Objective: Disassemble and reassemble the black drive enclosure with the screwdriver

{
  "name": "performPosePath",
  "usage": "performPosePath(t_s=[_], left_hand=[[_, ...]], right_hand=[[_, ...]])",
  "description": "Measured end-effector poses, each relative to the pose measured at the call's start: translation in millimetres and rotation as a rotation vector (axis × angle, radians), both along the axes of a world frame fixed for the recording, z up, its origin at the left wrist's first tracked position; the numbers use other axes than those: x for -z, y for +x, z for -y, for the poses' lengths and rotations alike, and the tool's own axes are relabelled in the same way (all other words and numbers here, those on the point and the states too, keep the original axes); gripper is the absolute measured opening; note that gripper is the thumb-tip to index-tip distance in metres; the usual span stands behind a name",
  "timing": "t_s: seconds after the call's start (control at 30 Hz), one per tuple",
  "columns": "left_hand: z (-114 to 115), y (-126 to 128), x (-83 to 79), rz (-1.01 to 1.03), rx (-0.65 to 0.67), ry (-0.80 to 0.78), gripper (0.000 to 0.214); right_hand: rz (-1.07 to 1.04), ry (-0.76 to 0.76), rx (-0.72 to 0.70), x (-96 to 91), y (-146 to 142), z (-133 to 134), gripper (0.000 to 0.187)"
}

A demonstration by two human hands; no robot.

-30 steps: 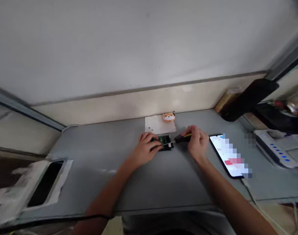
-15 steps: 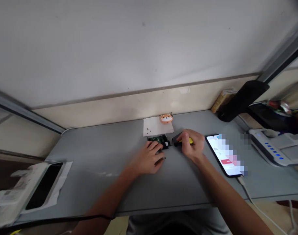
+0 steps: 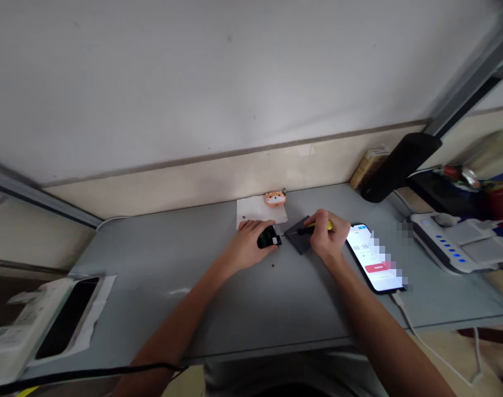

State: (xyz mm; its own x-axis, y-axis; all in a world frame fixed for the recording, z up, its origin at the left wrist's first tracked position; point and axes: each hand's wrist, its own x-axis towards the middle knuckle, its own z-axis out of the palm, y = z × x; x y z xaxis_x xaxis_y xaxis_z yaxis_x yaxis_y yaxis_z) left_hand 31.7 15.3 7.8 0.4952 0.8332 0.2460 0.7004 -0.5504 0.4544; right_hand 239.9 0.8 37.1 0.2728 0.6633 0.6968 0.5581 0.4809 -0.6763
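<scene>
My left hand (image 3: pixel 247 243) is closed round the edges of a small black device with a green circuit board (image 3: pixel 266 237), thumb near its lower edge and fingers along the top. My right hand (image 3: pixel 330 234) grips a screwdriver (image 3: pixel 307 229) with a yellow and black handle. Its thin shaft points left, the tip close to the device's right end; whether they touch I cannot tell. Beneath the screwdriver lies a dark grey flat panel (image 3: pixel 299 244). A tiny black piece (image 3: pixel 272 266), perhaps a screw, rests on the desk below my left hand.
Behind the hands, white paper (image 3: pixel 251 205) bears small dark bits and an orange animal-faced case (image 3: pixel 275 198). To the right are a lit phone (image 3: pixel 373 259) on a cable and a power strip (image 3: pixel 445 242). Another phone (image 3: pixel 69 317) lies at left.
My left hand has shifted from resting over the board to gripping the device by its edges. The screwdriver has turned and its shaft now shows, pointing at the device. More of the grey panel is visible.
</scene>
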Motion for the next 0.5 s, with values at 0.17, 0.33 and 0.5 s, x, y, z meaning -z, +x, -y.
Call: performPosePath(t_s=[0.17, 0.33, 0.5], left_hand=[[3.9, -8.0, -13.1, 0.188, -0.068, -0.061, 0.057], [27.6, -10.5, -24.5, 0.19, 0.017, 0.045, 0.051], [59.3, -16.9, -14.3, 0.011, 0.212, 0.193, 0.042]], right_hand=[[-0.104, -0.046, 0.008, 0.9, 2.8, -2.8, 0.055], [0.046, -0.059, -0.14, 1.6, -5.5, -3.2, 0.053], [0.113, -0.017, -0.181, 1.3, -8.5, -2.4, 0.051]])
